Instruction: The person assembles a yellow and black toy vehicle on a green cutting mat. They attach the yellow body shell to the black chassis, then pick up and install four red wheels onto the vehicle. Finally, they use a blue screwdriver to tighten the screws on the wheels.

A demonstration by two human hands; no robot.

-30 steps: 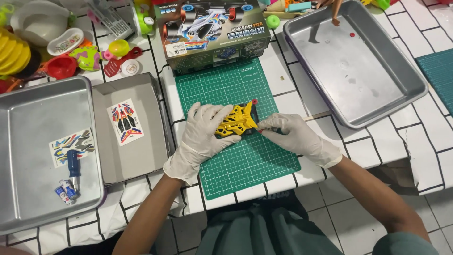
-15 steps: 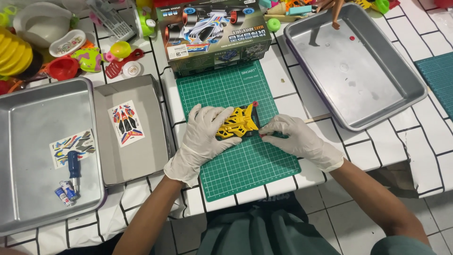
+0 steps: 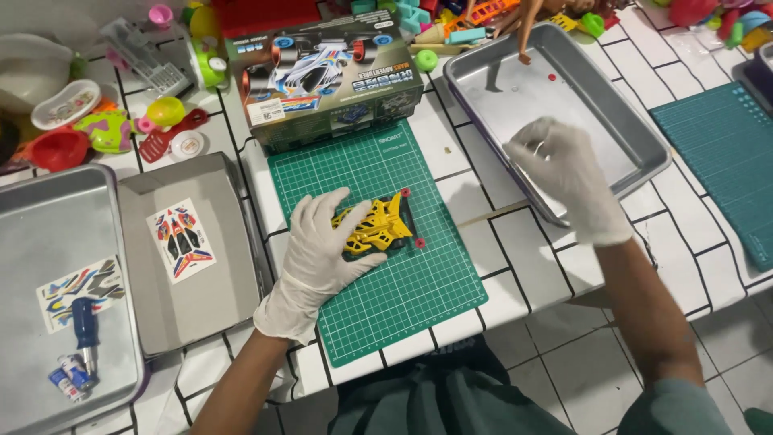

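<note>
angular yellow plastic car body (image 3: 376, 228) under gloved left hand (image 3: 316, 256)

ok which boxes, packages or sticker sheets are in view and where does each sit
Toy car kit box: behind the green mat, oblong, dark with a car picture.
Open grey box lid: left of the mat, holding a multicoloured sticker sheet.
Second sticker sheet: in the left metal tray, rectangular.
</note>
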